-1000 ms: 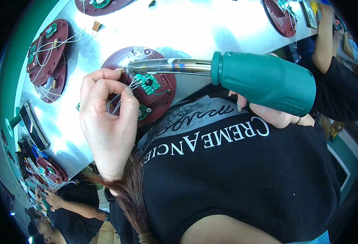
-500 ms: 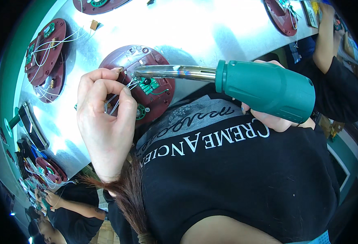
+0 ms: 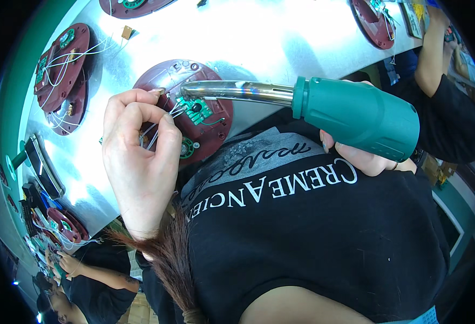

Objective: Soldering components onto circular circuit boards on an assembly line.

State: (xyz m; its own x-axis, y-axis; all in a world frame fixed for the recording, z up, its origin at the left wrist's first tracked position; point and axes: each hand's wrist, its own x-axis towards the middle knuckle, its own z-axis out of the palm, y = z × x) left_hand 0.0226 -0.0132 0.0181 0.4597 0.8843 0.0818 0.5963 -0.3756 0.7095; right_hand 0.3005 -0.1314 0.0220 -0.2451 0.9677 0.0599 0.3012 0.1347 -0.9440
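Note:
A round dark-red plastic housing point(image 3: 216, 139) lies on the metal table in front of me, bearing a green circuit board point(image 3: 204, 114) and a small round green-rimmed part point(image 3: 188, 148). Thin white wires point(image 3: 177, 111) run from the board's left edge into my left hand point(image 3: 140, 137), whose thumb and fingers are closed round them at the housing's left side. My right hand point(image 3: 359, 156) grips the green body of a soldering gun point(image 3: 361, 116), mostly hidden behind it. The gun's long curved metal barrel reaches left over the housing, its end at the board's upper left edge.
More dark-red housings with wires point(image 3: 74, 67) lie at the left, and another housing point(image 3: 375, 24) at the far right. A small tan piece point(image 3: 127, 32) sits on the table point(image 3: 259, 43). Co-workers' arms show at lower left point(image 3: 100, 275) and upper right point(image 3: 429, 59).
The soldering gun's barrel end has shifted slightly up and right, showing more of the circuit board. My left hand stays nearly still, holding the wires.

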